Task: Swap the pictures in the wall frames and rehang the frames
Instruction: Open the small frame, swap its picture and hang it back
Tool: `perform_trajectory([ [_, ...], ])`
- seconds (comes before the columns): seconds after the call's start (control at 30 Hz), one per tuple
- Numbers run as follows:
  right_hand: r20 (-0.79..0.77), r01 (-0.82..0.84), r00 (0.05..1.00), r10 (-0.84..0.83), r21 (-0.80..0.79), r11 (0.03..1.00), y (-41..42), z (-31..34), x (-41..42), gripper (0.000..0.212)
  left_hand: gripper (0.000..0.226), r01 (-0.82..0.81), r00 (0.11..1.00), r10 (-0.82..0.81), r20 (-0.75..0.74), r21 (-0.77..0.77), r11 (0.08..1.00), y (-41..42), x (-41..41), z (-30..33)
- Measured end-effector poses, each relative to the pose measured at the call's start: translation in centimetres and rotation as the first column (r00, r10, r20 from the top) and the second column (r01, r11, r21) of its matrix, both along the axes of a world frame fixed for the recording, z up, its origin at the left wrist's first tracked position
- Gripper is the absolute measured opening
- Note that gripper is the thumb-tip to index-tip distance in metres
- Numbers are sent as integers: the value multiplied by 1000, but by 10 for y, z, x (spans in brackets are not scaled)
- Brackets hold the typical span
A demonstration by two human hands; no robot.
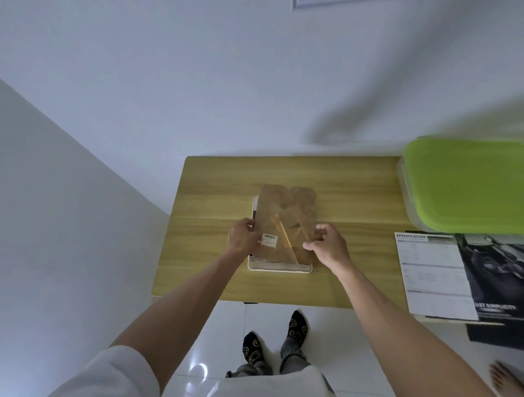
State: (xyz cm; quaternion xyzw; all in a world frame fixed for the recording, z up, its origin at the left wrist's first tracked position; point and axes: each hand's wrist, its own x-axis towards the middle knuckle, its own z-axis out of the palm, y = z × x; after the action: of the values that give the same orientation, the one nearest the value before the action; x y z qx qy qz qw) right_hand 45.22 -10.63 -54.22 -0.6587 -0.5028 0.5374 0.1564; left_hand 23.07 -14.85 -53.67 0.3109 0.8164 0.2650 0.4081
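Wooden table (354, 198) set against white walls, above glossy tiled floor (232, 317). White frame (279, 268) lies face-down at centre, long axis running near to far; its brown backing board (286, 207) is pinched by left hand (241, 236) and right hand (330, 245).

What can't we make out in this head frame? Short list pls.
- Picture in the white frame: hidden by the brown backing board.
- Barcode sticker text: too small.
- Left hand fingers: curled out of sight at the board's edge.
- Wall frame: cut off by the top edge.
- Green lid: blurred, cut by the right edge.
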Motion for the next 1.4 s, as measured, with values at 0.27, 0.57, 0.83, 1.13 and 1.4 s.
perform_trajectory([
  [0.27, 81, 12, 997, -16, 49, 999, -21, -4, -11, 55, 42, 49, 998, -47, -41, 39, 998, -24, -8, -13],
  [0.57, 176, -47, 984, 27, 106, 993, -20, -8, -15, 58, 11, 159, 984, -159, -82, -11, 987, -27, -20, -22],
  [0.83, 289, -150, 951, 109, 124, 981, -20, -4, -17, 56, 18, 249, 966, -243, -94, 68, 966, -34, -26, -26],
  [1.13, 385, -337, 877, 289, 64, 939, -18, 1, -22, 88, 31, 548, 812, -540, -223, -29, 836, -36, -31, -16],
  [1.4, 636, -672, 549, 542, -50, 739, 3, 10, -29, 91, 93, 701, 587, -707, -395, -189, 688, -15, -34, -6],
])
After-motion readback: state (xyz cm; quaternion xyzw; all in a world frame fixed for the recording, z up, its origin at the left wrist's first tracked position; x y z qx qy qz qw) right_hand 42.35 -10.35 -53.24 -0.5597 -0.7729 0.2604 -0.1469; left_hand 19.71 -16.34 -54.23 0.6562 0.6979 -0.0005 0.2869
